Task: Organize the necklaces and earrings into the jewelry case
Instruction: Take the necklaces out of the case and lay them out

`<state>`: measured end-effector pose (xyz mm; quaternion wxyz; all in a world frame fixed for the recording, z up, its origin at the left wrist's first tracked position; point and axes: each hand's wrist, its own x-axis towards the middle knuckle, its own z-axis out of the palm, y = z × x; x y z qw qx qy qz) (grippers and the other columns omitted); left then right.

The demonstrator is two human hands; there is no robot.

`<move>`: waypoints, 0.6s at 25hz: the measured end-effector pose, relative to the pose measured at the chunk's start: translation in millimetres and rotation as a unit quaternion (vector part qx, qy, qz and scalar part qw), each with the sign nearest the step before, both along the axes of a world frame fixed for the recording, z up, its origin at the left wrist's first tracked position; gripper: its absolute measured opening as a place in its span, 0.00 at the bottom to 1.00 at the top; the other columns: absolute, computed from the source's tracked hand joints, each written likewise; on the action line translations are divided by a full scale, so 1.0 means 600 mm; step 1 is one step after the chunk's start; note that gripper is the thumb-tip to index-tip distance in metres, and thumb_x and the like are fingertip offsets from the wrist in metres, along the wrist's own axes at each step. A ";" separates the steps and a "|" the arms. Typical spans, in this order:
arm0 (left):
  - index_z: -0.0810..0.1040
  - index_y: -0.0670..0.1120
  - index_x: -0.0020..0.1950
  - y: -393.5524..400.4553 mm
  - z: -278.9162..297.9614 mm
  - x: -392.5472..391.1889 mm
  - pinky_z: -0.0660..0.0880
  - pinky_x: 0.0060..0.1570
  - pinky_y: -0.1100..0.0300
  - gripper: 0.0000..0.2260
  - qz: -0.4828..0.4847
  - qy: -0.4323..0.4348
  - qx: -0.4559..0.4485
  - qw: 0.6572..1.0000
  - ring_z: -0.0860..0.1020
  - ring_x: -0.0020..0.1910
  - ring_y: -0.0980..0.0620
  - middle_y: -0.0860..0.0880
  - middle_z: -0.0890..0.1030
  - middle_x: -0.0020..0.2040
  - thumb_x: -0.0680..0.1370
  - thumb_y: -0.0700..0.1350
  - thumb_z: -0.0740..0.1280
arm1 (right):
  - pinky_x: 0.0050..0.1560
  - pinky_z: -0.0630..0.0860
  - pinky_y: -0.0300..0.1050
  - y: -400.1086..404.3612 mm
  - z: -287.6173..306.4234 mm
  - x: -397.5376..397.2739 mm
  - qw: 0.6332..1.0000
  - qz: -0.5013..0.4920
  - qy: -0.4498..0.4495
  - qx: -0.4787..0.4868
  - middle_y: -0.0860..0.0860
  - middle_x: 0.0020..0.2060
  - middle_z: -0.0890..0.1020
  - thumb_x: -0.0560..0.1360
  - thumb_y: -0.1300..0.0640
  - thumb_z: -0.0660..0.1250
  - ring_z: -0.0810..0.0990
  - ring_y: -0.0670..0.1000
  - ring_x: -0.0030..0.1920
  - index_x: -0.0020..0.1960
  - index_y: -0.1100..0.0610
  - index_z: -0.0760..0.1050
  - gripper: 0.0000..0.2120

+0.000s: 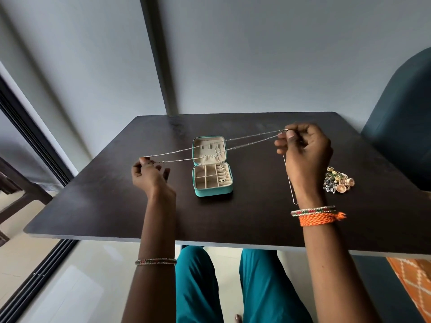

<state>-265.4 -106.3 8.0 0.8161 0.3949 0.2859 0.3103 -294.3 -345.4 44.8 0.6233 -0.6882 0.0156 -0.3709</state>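
A teal jewelry case (pixel 212 191) with a beige lining lies open in the middle of the dark table (pixel 116 206). A chain and a small ring rest inside it. A long silver beaded necklace (pixel 247 139) is stretched as a double strand above the case. My left hand (pixel 149 174) pinches its left end, and my right hand (pixel 303 150) pinches its right end at the clasp. A second thin chain (pixel 288 180) hangs down from my right hand. A heap of gold and dark earrings (pixel 339 181) lies on the table just right of my right wrist.
A dark blue chair (pixel 403 127) stands at the table's right side. A grey wall rises behind the table. A sliding door track runs along the floor at the left. An orange patterned cloth (pixel 412 280) lies at the bottom right.
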 end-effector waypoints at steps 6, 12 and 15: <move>0.68 0.47 0.37 0.013 -0.037 0.032 0.63 0.19 0.72 0.14 -0.166 0.023 -0.126 0.978 0.69 0.17 0.59 0.53 0.72 0.26 0.82 0.40 0.52 | 0.33 0.78 0.39 0.001 0.029 -0.019 0.964 0.194 0.034 0.180 0.49 0.34 0.83 0.79 0.69 0.58 0.83 0.46 0.34 0.44 0.56 0.72 0.11; 0.70 0.40 0.37 0.001 -0.029 0.082 0.72 0.20 0.68 0.15 -0.271 -0.033 -0.247 0.930 0.74 0.18 0.54 0.46 0.76 0.22 0.80 0.35 0.51 | 0.39 0.76 0.41 -0.018 0.082 -0.066 0.919 0.339 0.031 -0.199 0.47 0.33 0.81 0.75 0.64 0.62 0.80 0.45 0.37 0.43 0.54 0.74 0.07; 0.71 0.38 0.36 -0.017 -0.009 0.117 0.73 0.21 0.67 0.15 -0.319 -0.039 -0.232 0.918 0.75 0.18 0.53 0.45 0.75 0.22 0.79 0.36 0.52 | 0.42 0.78 0.40 -0.025 0.102 -0.091 0.898 0.256 0.052 -0.354 0.47 0.35 0.82 0.75 0.64 0.66 0.81 0.44 0.39 0.43 0.53 0.78 0.07</move>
